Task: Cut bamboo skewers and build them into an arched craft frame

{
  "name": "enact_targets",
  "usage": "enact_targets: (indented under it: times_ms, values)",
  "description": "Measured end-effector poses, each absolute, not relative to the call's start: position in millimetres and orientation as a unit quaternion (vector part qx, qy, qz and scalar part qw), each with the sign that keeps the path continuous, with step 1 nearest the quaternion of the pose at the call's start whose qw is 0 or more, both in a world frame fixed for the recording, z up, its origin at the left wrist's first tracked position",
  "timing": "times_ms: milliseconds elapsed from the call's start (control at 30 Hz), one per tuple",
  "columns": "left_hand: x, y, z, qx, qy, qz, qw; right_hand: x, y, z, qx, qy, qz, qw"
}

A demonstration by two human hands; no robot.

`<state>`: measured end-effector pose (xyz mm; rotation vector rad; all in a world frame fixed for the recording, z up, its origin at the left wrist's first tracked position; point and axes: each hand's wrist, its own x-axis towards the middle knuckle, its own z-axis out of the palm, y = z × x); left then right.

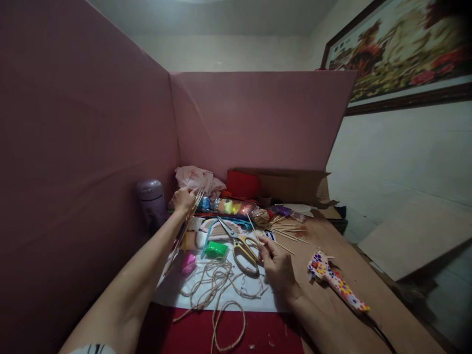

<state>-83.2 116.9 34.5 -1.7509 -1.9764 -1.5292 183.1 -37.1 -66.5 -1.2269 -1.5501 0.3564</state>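
The left hand (183,199) has its fingers clamped round a bundle of sticks (182,236), thin, pale and long, slanting back from the tabletop's far left corner. The right hand (277,265), mid-tabletop, pinches its fingers together on a single stick (253,227) beside yellow-handled scissors (241,246). Twine (217,282) loops over a white sheet (169,290) on the brown tabletop (368,275). Pink partitions (258,118) wall it in.

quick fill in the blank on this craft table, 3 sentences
1. The ____ hand holds a bundle of thin sticks.
2. The scissors by the right hand have ____ handles.
3. The flask beside the pink wall is ____.

Missing words: left; yellow; purple
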Motion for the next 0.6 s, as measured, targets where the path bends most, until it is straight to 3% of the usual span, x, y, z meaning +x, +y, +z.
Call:
enact_targets:
  times_ms: [200, 300, 467, 600]
  values:
    - [-65, 101, 96, -0.571, -0.61, -0.546, 0.058, 183, -38, -65, -0.476, -0.609, 0.22, 0.595]
    - [-44, 79, 125, -0.541, -0.514, -0.664, 0.044, 181, -40, -64, -0.441, -0.592, 0.259, 0.623]
    - [-1, 24, 151, -0.494, -0.236, -0.831, -0.102, 176, -48, -62, -0.381, -0.591, 0.322, 0.633]
    - [22, -13, 146, -0.476, -0.107, -0.842, -0.232, 173, -53, -61, -0.372, -0.629, 0.323, 0.601]
